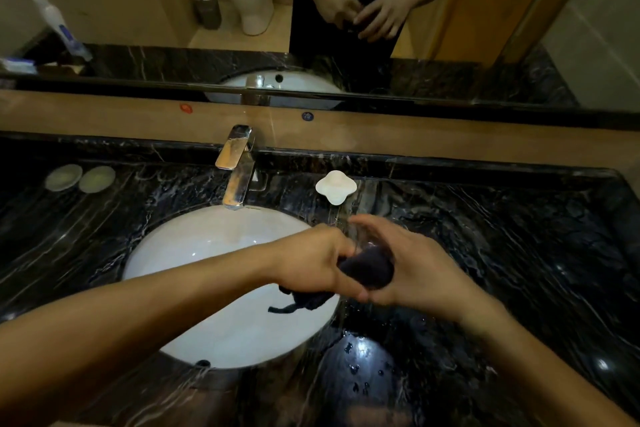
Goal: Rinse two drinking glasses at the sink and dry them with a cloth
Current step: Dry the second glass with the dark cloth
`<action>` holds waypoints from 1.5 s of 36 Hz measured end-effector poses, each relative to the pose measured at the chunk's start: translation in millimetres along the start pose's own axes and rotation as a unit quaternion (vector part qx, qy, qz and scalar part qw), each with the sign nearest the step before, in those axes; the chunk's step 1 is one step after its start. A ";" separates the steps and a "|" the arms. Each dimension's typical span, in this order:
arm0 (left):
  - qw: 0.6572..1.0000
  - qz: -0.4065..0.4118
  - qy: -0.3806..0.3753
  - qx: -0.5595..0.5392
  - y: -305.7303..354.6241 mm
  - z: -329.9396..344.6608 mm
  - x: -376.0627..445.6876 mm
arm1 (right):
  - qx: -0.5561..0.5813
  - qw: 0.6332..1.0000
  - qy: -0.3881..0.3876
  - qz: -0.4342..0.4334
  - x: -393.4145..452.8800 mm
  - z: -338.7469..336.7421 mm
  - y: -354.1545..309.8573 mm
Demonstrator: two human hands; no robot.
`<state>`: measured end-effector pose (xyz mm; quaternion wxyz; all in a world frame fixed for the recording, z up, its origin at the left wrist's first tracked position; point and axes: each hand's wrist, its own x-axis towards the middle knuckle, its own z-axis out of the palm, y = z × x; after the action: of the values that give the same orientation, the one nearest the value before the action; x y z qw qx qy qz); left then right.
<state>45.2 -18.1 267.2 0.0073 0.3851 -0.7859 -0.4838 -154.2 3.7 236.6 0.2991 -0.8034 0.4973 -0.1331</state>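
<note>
Nearest: droplets and a wet sheen on the black marble counter [519, 253] just right of the white basin [207, 253], a hint that rinsing has taken place. No water visible from the chrome faucet [237, 166].

Above the basin's right rim, both hands together. Left hand [311, 262] closed around a dark cloth [367, 269], one loose end dangling below toward the bowl. Right hand [412, 263] curled around a clear drinking glass [356, 236], fingers wrapped on its far side, the cloth stuffed into or against the glass. Glass faint and hard to trace; exact rim and tilt not readable.

Judged from this: drying in hand, rinsing of this glass apparently finished. Second glass nowhere clearly seen on the counter, so no telling whether this is the first or the last one. Possibly half the drying left, possibly only the setting-down.

Farther back: a white, lobed soap dish [336, 186] right of the faucet, two pale round coasters [80, 177] side by side at far left, well apart from the hands. Behind, the mirror [138, 10], with the same two hands reflected, clasped around the dark bundle.
</note>
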 end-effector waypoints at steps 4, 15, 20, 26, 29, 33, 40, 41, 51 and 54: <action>0.930 0.149 -0.034 0.334 10.0 -2.3 -3.0 | 0.275 0.937 -0.215 0.009 0.4 -13.6 13.9; 0.997 0.008 -0.025 -0.072 -1.9 6.8 12.3 | -0.218 0.955 0.195 -0.054 -13.2 9.1 -9.4; 0.955 -0.090 -0.035 -0.282 -2.7 9.0 12.7 | -0.276 0.927 0.249 -0.052 -14.7 20.0 -7.1; 0.988 -0.061 0.024 -0.138 -5.4 12.2 10.4 | -0.160 0.978 0.132 -0.031 -10.3 12.6 -2.3; 0.998 0.029 0.016 0.059 -4.7 11.6 7.5 | 0.049 0.999 -0.015 0.001 -6.0 -3.4 8.6; 0.919 0.160 -0.005 0.360 -3.3 9.8 10.9 | 0.244 0.950 -0.194 0.003 6.1 -13.2 24.9; 0.971 0.057 0.050 0.226 -19.7 19.2 28.4 | -0.187 0.969 0.149 -0.059 1.7 21.0 17.1; 0.995 0.007 0.036 0.087 -19.3 20.5 31.2 | -0.230 0.953 0.183 -0.075 3.1 25.8 16.5; 0.829 -0.095 -0.048 -0.549 -27.8 7.4 17.8 | -0.273 0.897 0.338 -0.086 2.4 37.0 25.0; 0.795 -0.034 0.021 -0.605 -29.6 5.2 10.0 | -0.064 0.952 0.285 0.089 2.3 30.5 19.3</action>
<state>53.9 -27.3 238.1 0.2384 0.3388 -0.3187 -0.8525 -151.4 6.0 200.6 0.1035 -0.7022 0.6388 -0.2969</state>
